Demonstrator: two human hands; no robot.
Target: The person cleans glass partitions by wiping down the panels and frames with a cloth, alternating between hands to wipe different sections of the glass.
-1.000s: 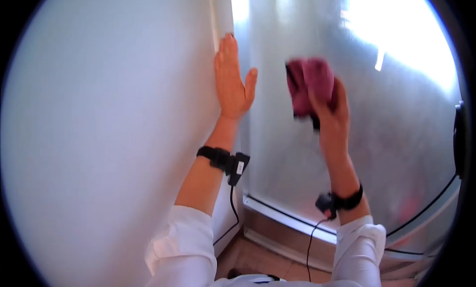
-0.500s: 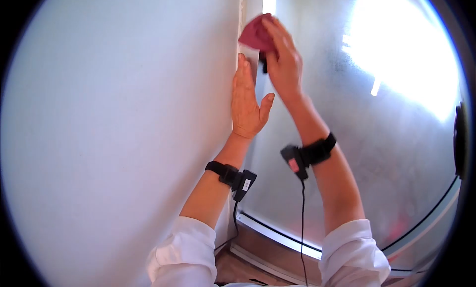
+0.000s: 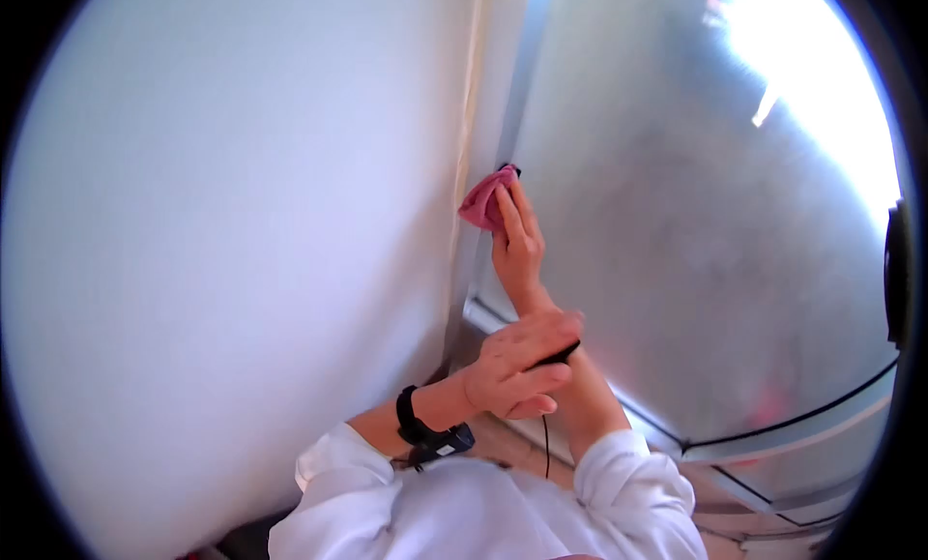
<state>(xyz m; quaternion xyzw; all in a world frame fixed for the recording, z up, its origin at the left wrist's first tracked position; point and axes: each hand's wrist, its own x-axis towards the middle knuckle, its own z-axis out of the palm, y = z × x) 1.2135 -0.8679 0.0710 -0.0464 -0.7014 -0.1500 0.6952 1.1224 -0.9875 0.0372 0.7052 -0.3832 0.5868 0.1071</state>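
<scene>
A pink cloth [image 3: 486,200] with a dark edge is pressed by my right hand [image 3: 519,246] against the narrow pale frame where the wall meets the glass. The right fingers are stretched over the cloth and hold it. Nearer to me, my left hand [image 3: 522,362] is over my right forearm, beside the black wrist strap there, which it partly hides. Its fingers are apart, and no object shows in its grasp. Another black strap with a small device [image 3: 440,446] is on my left wrist.
A pale wall [image 3: 242,221] fills the left side. The frosted curved glass panel [image 3: 677,250] stands on the right, with a metal rail [image 3: 793,427] along its bottom. A dark round-edged fitting [image 3: 896,270] is at the far right. Brownish floor shows below.
My right hand has brought the cloth from over the glass to the corner frame, then lower down. My left hand has left the wall edge and moved down to my right forearm.
</scene>
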